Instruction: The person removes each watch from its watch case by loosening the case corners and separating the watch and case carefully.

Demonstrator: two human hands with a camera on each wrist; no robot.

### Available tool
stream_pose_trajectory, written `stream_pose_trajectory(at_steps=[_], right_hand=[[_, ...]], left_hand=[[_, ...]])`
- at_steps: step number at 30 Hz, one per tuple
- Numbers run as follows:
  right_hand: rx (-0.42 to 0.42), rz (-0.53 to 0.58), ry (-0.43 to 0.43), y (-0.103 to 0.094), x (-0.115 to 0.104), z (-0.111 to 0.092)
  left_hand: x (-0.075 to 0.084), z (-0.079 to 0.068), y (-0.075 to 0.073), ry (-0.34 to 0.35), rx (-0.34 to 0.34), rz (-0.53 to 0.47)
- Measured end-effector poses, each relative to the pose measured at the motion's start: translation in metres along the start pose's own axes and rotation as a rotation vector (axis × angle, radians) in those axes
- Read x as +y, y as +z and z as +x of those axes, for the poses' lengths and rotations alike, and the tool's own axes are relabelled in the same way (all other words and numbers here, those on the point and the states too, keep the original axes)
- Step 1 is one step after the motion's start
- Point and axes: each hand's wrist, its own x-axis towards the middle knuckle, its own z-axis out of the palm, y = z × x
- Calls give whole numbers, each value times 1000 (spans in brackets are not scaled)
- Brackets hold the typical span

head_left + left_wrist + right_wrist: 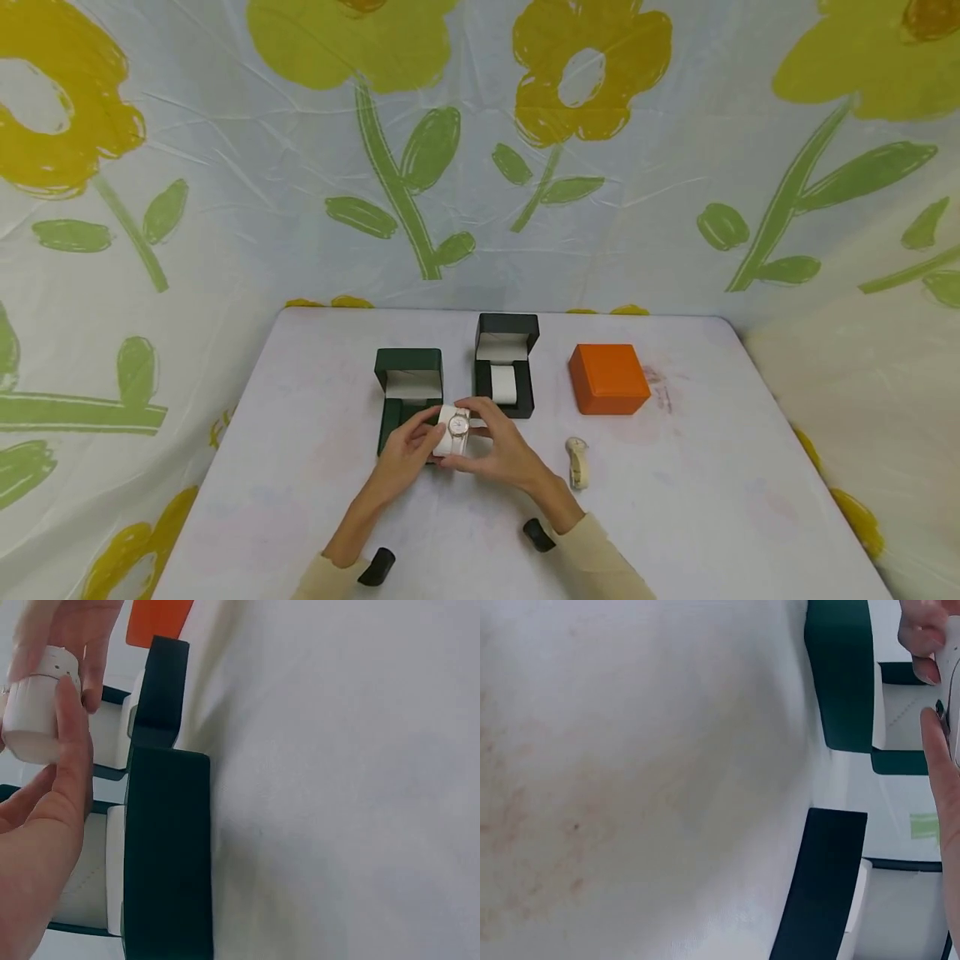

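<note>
In the head view, a wristwatch (458, 425) with a pale strap is wrapped around a white cushion (444, 429). My left hand (405, 458) grips the cushion's left side, while the fingers and thumb of my right hand (506, 454) hold the watch and cushion from the right. Just behind them stands a green watch box (408, 360) with its lid raised, its front partly hidden by my left hand. The left wrist view shows the white cushion (31, 724) between both hands. Only the edge of the cushion (952, 675) appears in the right wrist view.
A black watch box (507, 325), lid up, holds a white cushion (503, 385). To its right sits a closed orange box (611, 379). Another wristwatch (577, 462) with a cream-coloured strap lies on the white-covered table (690, 517), right of my right hand.
</note>
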Motion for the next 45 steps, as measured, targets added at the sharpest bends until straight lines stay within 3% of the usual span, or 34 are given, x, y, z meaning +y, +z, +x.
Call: stream_pose_trajectory(at_steps=[10,21,30,34,40,45], right_hand=[[-75,1,-31,-6,-7,1],[-20,-56,22,-6,-7,3],[-83,-23,-29,-8,-8,6],[-86,22,-11,-10,-7,4],[-95,178,-31,-14,-2,2],[-87,194,-50,-16,3,4]], left_hand=[[-3,2,-9,-5,-77,30],[-1,8,-6,6,-54,-35],[-5,8,-7,-7,-54,-61],[-5,5,-7,-12,-31,-46],[-2,4,-3,-28,47,3],[0,4,1,-54,83,12]])
